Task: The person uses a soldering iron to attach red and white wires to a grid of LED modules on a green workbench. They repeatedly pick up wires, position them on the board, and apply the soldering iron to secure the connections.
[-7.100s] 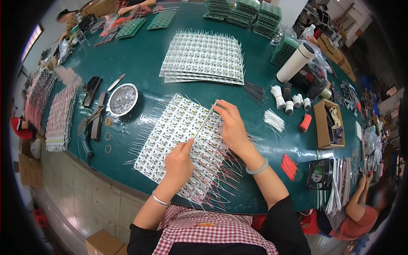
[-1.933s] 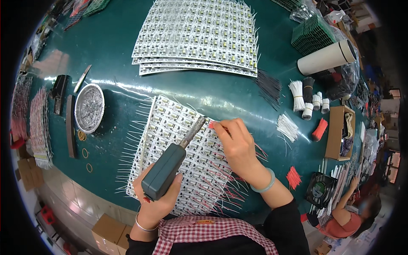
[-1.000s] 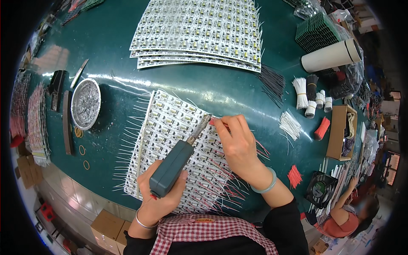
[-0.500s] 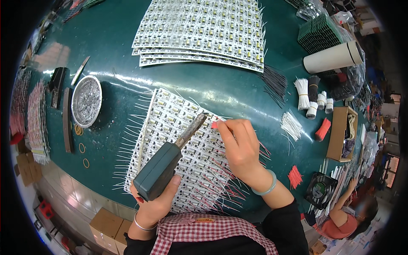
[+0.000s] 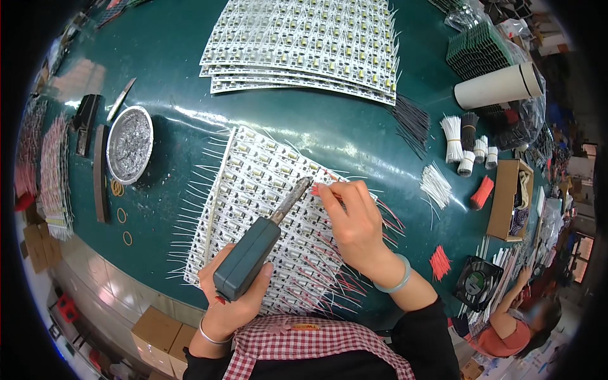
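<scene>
A panel of white circuit boards [image 5: 253, 183] lies on the table in front of me, with thin white and red wires fringing its edges. My left hand [image 5: 235, 294] is wrapped round the dark green handle of a soldering iron [image 5: 248, 256]. The iron's dirty metal tip points up and right, close to the panel's upper right part. In a pinch, my right hand [image 5: 356, 218] holds short red wires [image 5: 315, 189] right by that tip. Whether the tip touches a wire or the board I cannot tell.
A stack of similar panels [image 5: 304, 50] lies at the far side. Left stands a metal bowl [image 5: 130, 145] of solder scraps. To the right are white wire bundles [image 5: 451, 139], red wires [image 5: 439, 263], a cardboard box [image 5: 506, 199], a white cylinder [image 5: 497, 87] and a small fan [image 5: 476, 283]. Another person [image 5: 513, 323] sits lower right.
The soldering iron has shifted slightly right and down, its tip now nearer the pinched wires. My right hand has moved slightly left and down, still holding the red wires.
</scene>
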The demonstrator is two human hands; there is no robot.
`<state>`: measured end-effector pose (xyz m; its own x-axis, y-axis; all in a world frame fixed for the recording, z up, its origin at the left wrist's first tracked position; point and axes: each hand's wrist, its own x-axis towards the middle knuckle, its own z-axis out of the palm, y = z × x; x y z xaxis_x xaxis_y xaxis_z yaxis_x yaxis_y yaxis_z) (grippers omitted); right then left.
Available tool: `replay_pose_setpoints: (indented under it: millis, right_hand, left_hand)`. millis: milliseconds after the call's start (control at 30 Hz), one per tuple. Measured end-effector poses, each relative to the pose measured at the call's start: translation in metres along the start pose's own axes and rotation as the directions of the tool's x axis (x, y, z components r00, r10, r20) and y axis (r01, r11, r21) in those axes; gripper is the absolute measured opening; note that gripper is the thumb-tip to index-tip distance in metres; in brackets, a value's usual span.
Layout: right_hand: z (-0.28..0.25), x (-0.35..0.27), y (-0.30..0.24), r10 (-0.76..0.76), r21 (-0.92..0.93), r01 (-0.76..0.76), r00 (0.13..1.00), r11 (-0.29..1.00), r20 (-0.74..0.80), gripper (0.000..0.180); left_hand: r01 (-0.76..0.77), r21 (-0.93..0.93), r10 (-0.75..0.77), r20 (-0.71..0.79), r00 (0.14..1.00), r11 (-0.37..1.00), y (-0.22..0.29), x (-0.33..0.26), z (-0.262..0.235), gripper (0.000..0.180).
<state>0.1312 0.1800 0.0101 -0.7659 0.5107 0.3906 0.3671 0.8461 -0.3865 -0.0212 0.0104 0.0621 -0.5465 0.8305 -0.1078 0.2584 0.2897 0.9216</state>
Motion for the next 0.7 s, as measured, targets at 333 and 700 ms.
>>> replay_pose_setpoints:
  millis: [333,700]
  right_hand:
    - [0.0005,-0.0003,-0.0013,-0.002,-0.021,0.002,1.0,1.0,0.014,0.035]
    - [-0.0008,0.0007,-0.0025,0.005,-0.02,-0.004,0.999,1.0,0.034,0.034]
  left_hand:
    - [-0.022,0.019,0.021,0.012,1.0,1.0,-0.0006,-0.0011,0.0019,0.018]
    - [0.013,0.061,-0.015,0.024,1.0,0.998,-0.0013,-0.0049,-0.0023,0.022]
